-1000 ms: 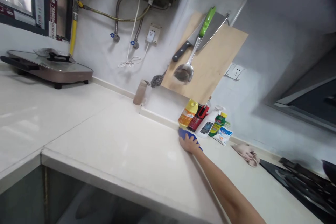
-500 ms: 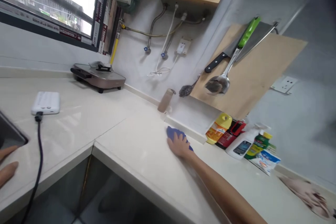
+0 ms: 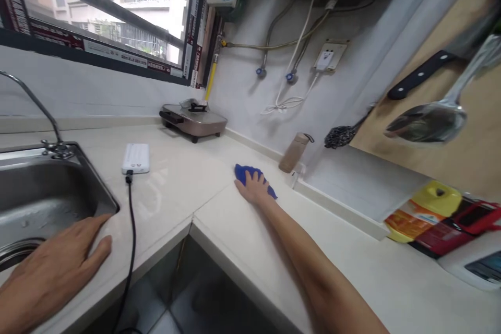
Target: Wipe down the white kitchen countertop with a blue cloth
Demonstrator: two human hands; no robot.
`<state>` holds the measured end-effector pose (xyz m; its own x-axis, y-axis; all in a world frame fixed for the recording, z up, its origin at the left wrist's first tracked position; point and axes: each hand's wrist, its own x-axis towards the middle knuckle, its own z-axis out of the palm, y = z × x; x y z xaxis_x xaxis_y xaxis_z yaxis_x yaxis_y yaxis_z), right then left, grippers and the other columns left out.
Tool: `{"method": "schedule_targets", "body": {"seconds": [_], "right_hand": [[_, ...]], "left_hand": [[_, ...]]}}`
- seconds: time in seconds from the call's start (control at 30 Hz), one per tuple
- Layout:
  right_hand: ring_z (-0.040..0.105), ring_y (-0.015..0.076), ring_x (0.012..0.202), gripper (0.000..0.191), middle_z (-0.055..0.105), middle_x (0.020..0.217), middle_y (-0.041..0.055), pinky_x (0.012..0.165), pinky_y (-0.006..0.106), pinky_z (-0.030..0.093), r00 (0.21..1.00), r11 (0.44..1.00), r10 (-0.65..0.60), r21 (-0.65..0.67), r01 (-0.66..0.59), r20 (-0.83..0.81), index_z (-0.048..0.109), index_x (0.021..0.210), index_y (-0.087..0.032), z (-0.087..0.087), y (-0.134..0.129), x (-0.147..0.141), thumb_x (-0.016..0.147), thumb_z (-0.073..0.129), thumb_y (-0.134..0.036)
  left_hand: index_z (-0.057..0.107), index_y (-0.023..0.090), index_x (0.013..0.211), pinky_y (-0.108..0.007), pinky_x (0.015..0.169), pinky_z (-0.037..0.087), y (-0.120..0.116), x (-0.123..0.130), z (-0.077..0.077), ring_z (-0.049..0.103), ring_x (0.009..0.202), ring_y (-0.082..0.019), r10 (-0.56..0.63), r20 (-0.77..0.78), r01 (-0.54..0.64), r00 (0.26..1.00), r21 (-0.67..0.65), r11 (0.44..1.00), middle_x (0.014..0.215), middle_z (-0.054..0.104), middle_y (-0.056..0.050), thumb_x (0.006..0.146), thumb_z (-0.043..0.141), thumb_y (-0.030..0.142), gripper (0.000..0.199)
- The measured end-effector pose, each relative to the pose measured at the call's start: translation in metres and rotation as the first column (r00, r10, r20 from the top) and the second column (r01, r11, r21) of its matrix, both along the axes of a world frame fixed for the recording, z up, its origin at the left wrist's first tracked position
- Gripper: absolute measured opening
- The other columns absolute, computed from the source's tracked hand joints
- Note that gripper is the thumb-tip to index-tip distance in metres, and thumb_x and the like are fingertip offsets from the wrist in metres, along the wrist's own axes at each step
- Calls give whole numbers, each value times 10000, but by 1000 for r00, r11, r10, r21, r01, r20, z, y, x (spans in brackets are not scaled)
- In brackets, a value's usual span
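Observation:
My right hand (image 3: 255, 188) presses a blue cloth (image 3: 243, 171) flat on the pale countertop (image 3: 188, 167), near the seam between two counter sections. The cloth shows beyond the fingertips and at the side of the hand. At the lower left, my left hand (image 3: 62, 266) rests at the front rim of the steel sink (image 3: 50, 188), its thumb apart from the fingers and nothing held. A white power bank (image 3: 136, 158) with a black cable (image 3: 133, 235) lies between the two hands.
An electric pan (image 3: 193, 120) stands in the back corner. A brown bottle (image 3: 294, 153) is by the wall ledge. Cleaning bottles (image 3: 430, 206) stand at the right, below a hanging board (image 3: 430, 130) with a knife and ladle. The counter's front edge forms an inner corner.
The view has turned left, bringing the sink and more of my left hand into sight. My right hand and the blue cloth have moved left across the counter, closer to the seam.

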<state>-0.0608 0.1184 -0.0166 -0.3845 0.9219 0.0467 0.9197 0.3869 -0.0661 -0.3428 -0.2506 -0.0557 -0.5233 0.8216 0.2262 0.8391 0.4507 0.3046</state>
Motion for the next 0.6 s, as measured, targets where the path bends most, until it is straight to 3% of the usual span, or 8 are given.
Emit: {"method": "schedule_targets", "body": {"seconds": [0.13, 0.27, 0.43, 0.6], "right_hand": [[19, 433, 1457, 841, 77, 1616, 186, 1118, 622, 58, 982, 982, 188, -17, -188, -25, 132, 1562, -170, 4, -24, -55, 933, 209, -722], [13, 387, 1472, 783, 53, 1632, 131, 1143, 578, 47, 930, 929, 367, -36, -368, -40, 146, 1564, -233, 11, -60, -90, 948, 224, -708], [-2, 345, 1483, 707, 43, 1641, 70, 1166, 544, 30, 817, 816, 573, -44, -576, -71, 170, 1560, -292, 14, -105, -108, 972, 198, -684], [11, 318, 1488, 599, 80, 1638, 62, 1182, 528, 47, 691, 690, 718, -38, -722, -81, 205, 1550, -324, 15, -137, -101, 1012, 245, -584]], "left_hand": [[442, 166, 1415, -460, 1100, 368, -4, 21, 29, 501, 1273, -285, -4, 47, 9, 999, -116, 993, 1407, 535, -75, 870, 217, 555, 706], [449, 138, 1403, -458, 1105, 363, -5, 29, 40, 491, 1281, -289, -1, 64, 9, 998, -127, 992, 1396, 537, -92, 864, 213, 530, 707], [422, 119, 1422, -482, 1112, 352, -6, 28, 38, 452, 1322, -305, -14, 71, 23, 997, -126, 992, 1422, 513, -117, 883, 219, 506, 694], [475, 123, 1397, -483, 1080, 393, -8, 28, 40, 497, 1282, -325, -16, 86, 22, 996, -72, 997, 1391, 549, -128, 862, 270, 520, 697]]}}
